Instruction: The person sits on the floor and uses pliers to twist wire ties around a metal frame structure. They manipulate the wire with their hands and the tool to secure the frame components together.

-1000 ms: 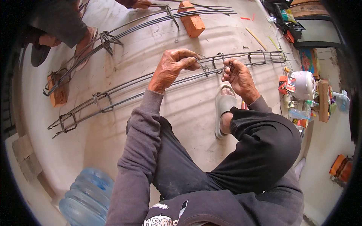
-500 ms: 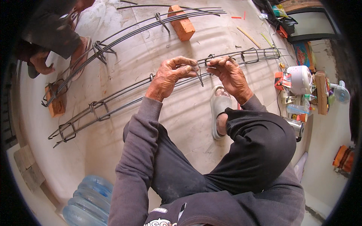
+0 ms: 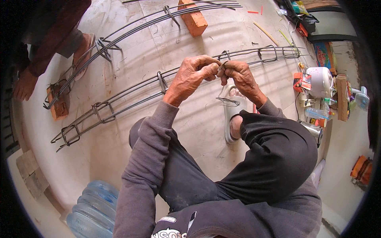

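Observation:
My left hand [image 3: 193,79] and my right hand [image 3: 241,79] meet at their fingertips above the near steel rebar cage [image 3: 160,81]. Both are closed in a pinch on thin binding wire [image 3: 229,102]. Its bent, bundled strands hang below my right hand, over my sandal [image 3: 230,123]; the fingers hide the upper part. The cage is long and narrow, with square stirrups around its bars, and lies slantwise on the floor beyond my knees. Part of it passes behind my hands.
Farther off, a second set of rebar [image 3: 139,27] with stirrups rests on an orange brick [image 3: 193,20] and another brick [image 3: 58,105]. A co-worker's hand [image 3: 25,84] is at left. A rice cooker [image 3: 319,82] and clutter line the right wall. A blue water jug [image 3: 93,210] stands lower left.
My hands have come together at the fingertips. The wire strands that stuck out by my left hand now hang below my right. The co-worker's hand has moved left and down.

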The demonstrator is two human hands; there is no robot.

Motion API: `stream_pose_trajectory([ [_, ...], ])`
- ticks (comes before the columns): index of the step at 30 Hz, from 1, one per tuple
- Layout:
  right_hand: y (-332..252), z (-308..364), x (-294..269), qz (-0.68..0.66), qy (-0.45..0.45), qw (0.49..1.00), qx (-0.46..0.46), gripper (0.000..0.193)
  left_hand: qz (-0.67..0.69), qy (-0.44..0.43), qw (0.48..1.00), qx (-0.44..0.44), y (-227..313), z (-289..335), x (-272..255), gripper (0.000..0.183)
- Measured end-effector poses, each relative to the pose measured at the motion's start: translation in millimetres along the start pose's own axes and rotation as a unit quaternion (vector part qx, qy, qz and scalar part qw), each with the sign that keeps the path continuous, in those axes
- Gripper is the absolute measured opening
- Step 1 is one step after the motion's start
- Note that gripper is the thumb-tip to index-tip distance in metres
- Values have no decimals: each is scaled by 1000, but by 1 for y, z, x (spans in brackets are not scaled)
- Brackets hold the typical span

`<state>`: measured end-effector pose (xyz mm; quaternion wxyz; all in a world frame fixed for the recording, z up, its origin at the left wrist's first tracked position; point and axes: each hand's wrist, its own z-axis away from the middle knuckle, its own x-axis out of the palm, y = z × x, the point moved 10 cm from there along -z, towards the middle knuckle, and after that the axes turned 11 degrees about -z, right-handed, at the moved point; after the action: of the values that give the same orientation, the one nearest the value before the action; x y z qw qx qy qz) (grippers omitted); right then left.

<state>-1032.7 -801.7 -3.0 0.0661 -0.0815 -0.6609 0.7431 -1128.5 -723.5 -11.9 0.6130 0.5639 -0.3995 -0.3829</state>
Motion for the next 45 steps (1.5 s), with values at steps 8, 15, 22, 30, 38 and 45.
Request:
stream_pose_trajectory([
  [8,11,-4,11,64,0,996,67,21,-80,40,996,17,-7,-2,-8,20],
  [15,36,-1,8,-42,23,991,123,27,-42,68,997,-12,-13,1,-17,14],
  [22,7,-5,16,233,-40,971,-28,18,-148,64,987,8,-9,2,-16,14],
  [30,10,2,0,317,-27,948,-6,17,-176,76,981,42,-11,-4,-15,22],
  [38,48,37,-80,85,220,970,54,25,-734,202,637,122,-12,-11,10,52],
  [45,69,32,-71,-34,193,978,77,19,-689,120,714,-20,-70,-9,-9,38],
])
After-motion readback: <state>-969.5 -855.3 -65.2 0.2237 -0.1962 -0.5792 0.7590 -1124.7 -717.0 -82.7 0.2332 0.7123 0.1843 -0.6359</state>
